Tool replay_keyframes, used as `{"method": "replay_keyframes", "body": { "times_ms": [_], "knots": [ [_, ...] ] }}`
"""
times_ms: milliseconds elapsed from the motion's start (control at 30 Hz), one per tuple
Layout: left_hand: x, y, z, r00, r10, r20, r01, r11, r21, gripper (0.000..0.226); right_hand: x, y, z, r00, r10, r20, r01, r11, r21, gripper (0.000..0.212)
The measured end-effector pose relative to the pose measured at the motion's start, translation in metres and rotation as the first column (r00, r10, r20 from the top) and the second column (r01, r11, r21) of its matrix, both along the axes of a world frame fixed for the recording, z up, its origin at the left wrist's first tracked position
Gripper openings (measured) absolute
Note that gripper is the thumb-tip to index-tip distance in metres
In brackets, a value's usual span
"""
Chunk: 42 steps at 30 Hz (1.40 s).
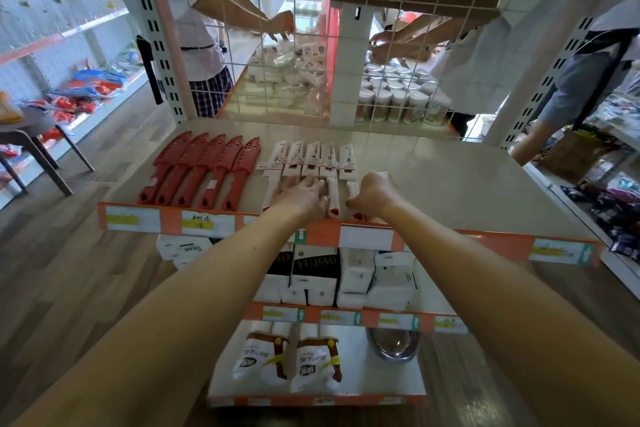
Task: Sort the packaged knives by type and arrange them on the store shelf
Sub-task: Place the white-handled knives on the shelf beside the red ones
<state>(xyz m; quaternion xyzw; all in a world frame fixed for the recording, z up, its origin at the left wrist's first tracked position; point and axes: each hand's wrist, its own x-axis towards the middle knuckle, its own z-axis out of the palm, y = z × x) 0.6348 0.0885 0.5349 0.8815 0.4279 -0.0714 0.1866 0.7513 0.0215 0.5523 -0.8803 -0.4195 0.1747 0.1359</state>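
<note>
Several red sheathed knives [204,170] lie side by side on the left of the grey shelf [433,177]. To their right, several white packaged knives [311,158] form a second row. My left hand [304,196] lies flat, fingers straight, on the handles of the middle white knives. My right hand [372,194] has its fingers curled round the handle of the rightmost white knife [348,158], near the shelf's front edge.
An orange price rail [363,236] runs along the shelf's front. A wire grid [311,45] backs the shelf, with people's arms working behind it. Lower shelves hold white boxes [356,274], bags and a metal bowl [393,343]. A stool [31,142] stands at left.
</note>
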Motion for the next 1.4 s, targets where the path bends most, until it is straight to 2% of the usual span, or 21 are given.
{"method": "replay_keyframes", "body": {
  "times_ms": [233, 500, 767, 933, 1033, 1167, 1400],
  "knots": [
    [-0.009, -0.007, 0.002, 0.999, -0.035, -0.022, 0.034, 0.999, -0.037, 0.053, -0.012, 0.003, 0.002, 0.998, -0.03, -0.047, 0.032, 0.999, 0.043, 0.029],
    [-0.014, -0.011, 0.005, 0.999, -0.035, -0.001, 0.035, 0.998, -0.052, 0.051, -0.007, 0.001, 0.0, 0.997, -0.058, -0.054, 0.061, 0.997, 0.04, 0.036],
    [-0.01, -0.011, 0.002, 0.999, -0.049, 0.001, 0.049, 0.998, -0.046, 0.049, 0.0, 0.003, -0.004, 0.999, -0.016, -0.045, 0.017, 1.0, 0.019, 0.037],
    [-0.02, -0.004, 0.006, 0.999, -0.003, -0.038, 0.003, 1.0, 0.015, 0.053, -0.002, 0.002, 0.001, 0.993, 0.005, 0.118, -0.006, 1.0, 0.012, 0.042],
    [-0.032, -0.003, 0.015, 0.999, 0.007, -0.046, -0.005, 0.998, 0.063, 0.052, -0.009, -0.001, 0.003, 0.988, 0.008, 0.155, -0.008, 1.0, 0.0, 0.026],
    [-0.062, -0.004, 0.024, 0.998, 0.022, -0.055, -0.016, 0.993, 0.118, 0.051, -0.032, -0.004, 0.009, 0.98, -0.021, 0.198, 0.007, 0.998, 0.07, 0.035],
    [-0.152, -0.01, 0.021, 0.999, 0.022, -0.047, -0.014, 0.988, 0.153, 0.051, -0.118, -0.012, 0.015, 0.975, 0.02, 0.222, -0.043, 0.994, 0.1, 0.033]
  ]
}}
